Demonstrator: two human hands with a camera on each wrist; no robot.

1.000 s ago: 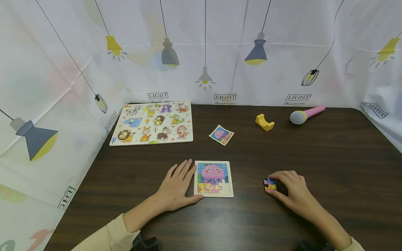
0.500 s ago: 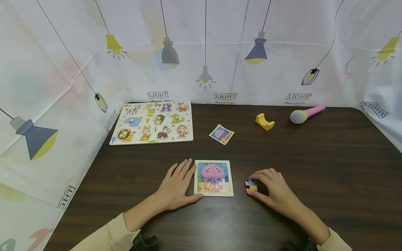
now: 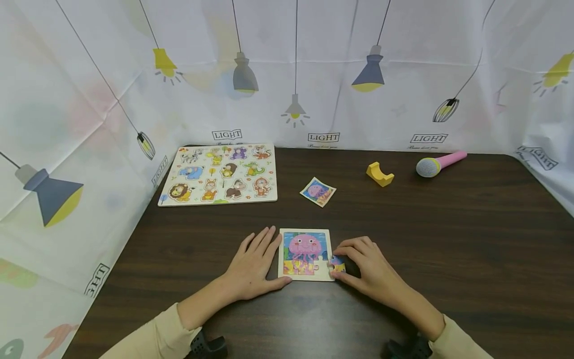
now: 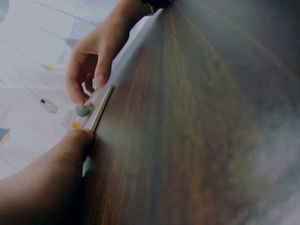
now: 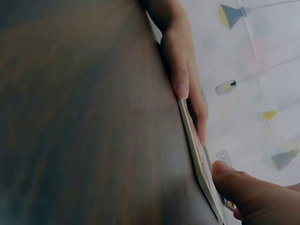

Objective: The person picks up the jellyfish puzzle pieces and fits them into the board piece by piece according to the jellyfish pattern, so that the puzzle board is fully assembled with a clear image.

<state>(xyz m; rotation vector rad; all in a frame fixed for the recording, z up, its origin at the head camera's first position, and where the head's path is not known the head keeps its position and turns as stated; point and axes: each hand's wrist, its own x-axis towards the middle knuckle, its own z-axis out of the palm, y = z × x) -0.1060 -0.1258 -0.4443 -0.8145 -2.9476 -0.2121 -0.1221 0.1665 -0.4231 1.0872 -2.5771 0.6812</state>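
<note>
In the head view a small framed jigsaw puzzle point(image 3: 306, 244) with a pink jellyfish lies flat on the dark table, a pale gap in its lower right corner. My left hand point(image 3: 251, 271) rests along its left side, fingers spread straight, fingertips and thumb right at the frame. Between thumb and fingers my right hand point(image 3: 374, 269) pinches a jigsaw piece point(image 3: 338, 264), blue, pink and yellow, at the frame's right edge. From the left wrist view, my left thumb point(image 4: 77, 140) touches the near edge of the frame. The right wrist view shows the frame point(image 5: 194, 145) edge-on between both hands.
Behind the puzzle lies a small jellyfish picture card point(image 3: 318, 192). An animal peg board point(image 3: 218, 175) sits at the back left. Farther right are a yellow curved block point(image 3: 379, 174) and a pink toy microphone point(image 3: 441, 163). A white printed cloth point(image 3: 269, 30) hangs behind the table.
My right hand has moved left with the jigsaw piece, from well right of the frame to its right edge. My left hand stays in place beside the puzzle.
</note>
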